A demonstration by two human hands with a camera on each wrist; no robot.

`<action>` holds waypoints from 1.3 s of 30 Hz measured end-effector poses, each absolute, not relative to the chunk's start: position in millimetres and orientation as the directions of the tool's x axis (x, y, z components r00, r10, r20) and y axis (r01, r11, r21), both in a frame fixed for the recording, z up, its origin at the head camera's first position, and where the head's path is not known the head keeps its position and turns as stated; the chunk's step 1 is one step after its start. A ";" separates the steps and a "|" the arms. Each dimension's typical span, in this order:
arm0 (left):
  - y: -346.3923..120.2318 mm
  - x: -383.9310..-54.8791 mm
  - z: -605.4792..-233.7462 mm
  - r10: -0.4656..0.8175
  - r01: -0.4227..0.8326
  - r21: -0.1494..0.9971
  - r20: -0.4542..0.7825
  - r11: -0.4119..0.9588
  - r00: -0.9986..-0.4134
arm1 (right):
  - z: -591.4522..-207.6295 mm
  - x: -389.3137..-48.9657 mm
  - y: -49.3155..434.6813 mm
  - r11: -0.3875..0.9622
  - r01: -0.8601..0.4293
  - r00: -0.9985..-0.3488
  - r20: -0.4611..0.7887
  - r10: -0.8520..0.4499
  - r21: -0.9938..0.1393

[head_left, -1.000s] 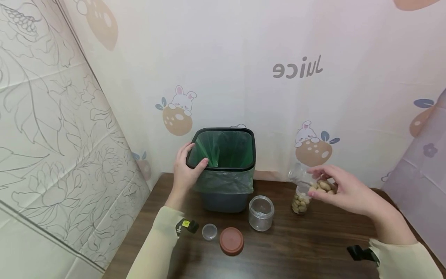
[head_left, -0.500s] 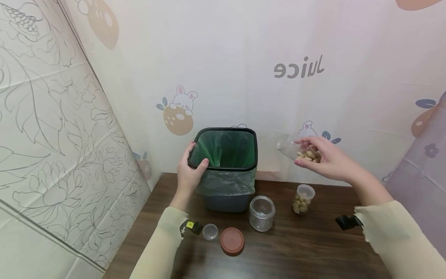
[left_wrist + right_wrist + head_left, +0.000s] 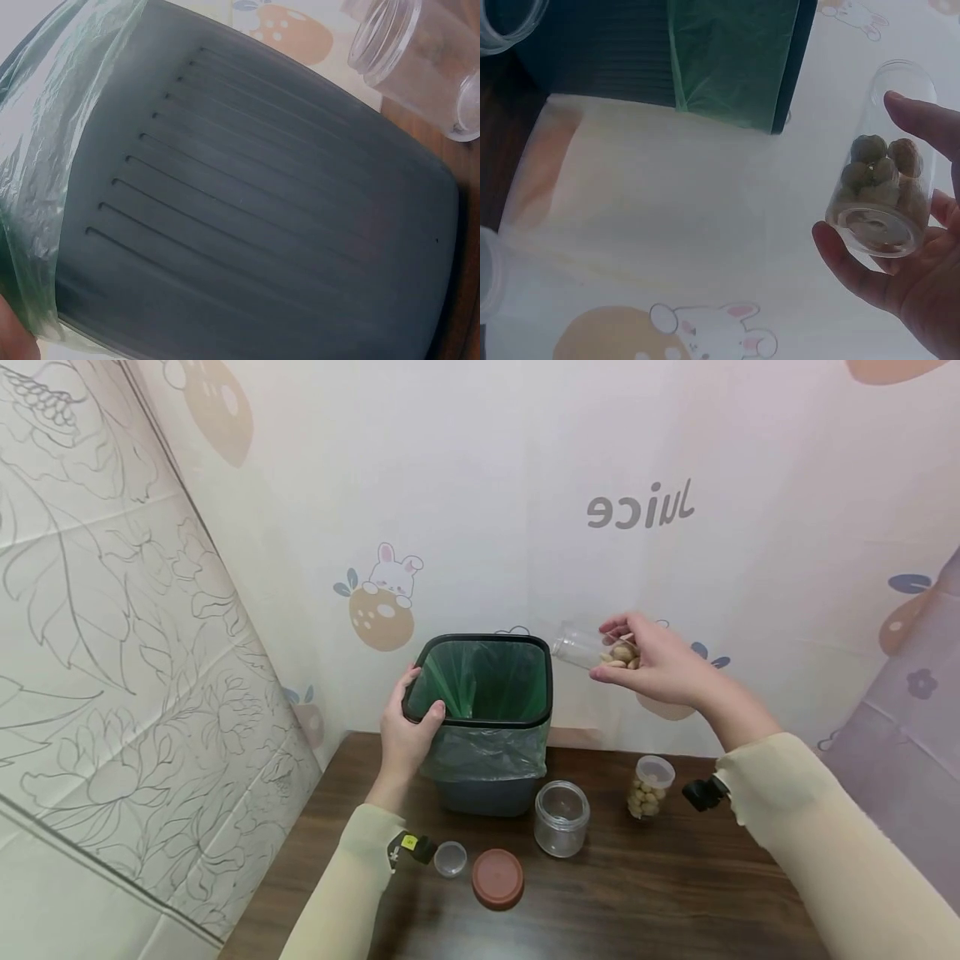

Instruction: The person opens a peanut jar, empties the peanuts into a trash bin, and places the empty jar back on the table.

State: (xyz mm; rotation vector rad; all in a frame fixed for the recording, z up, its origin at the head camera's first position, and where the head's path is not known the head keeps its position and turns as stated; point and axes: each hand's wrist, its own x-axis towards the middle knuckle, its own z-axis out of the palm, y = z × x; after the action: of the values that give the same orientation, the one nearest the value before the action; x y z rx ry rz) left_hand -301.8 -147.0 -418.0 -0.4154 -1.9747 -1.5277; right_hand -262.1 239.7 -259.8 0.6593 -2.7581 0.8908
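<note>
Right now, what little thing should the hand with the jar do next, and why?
Probably move the held jar a bit left, over the bin. The right hand holds it tipped, with brown pieces by its closed end, and in the head view its mouth points toward the bin but looks just short of it. The left hand grips the bin.

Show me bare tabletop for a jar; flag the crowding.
Free: the dark wooden table right of the round reddish lid, in front of the standing clear jar of tan nuts. Crowded: before the grey square bin, where that lid, a small clear disc and an empty clear jar cluster.
</note>
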 end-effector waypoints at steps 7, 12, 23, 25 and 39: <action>-147.0 -301.9 -418.8 -0.116 0.582 0.767 0.626 0.269 -0.771 | -257.9 -274.3 219.4 0.726 -0.474 -0.880 0.291 -0.375 -0.498; -146.4 -301.7 -418.8 -0.122 0.594 0.767 0.632 0.244 -0.766 | -259.8 -281.8 207.7 0.721 -0.498 -0.867 0.301 -0.398 -0.482; -142.2 -296.5 -411.4 -0.129 0.589 0.774 0.625 0.231 -0.770 | -263.2 -285.6 188.1 0.736 -0.512 -0.858 0.309 -0.411 -0.442; -141.6 -295.7 -410.8 -0.131 0.594 0.770 0.630 0.231 -0.765 | -263.6 -285.5 185.6 0.740 -0.517 -0.854 0.320 -0.411 -0.430; -145.8 -301.8 -420.1 -0.117 0.599 0.761 0.638 0.251 -0.761 | -265.5 -288.5 176.8 0.746 -0.516 -0.855 0.302 -0.421 -0.421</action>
State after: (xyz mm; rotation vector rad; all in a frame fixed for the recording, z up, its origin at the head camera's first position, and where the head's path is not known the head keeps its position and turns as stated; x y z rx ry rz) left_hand -301.8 -145.8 -420.1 -0.4372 -1.9352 -1.5618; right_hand -288.5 176.8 -265.5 0.7478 -2.7572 0.7478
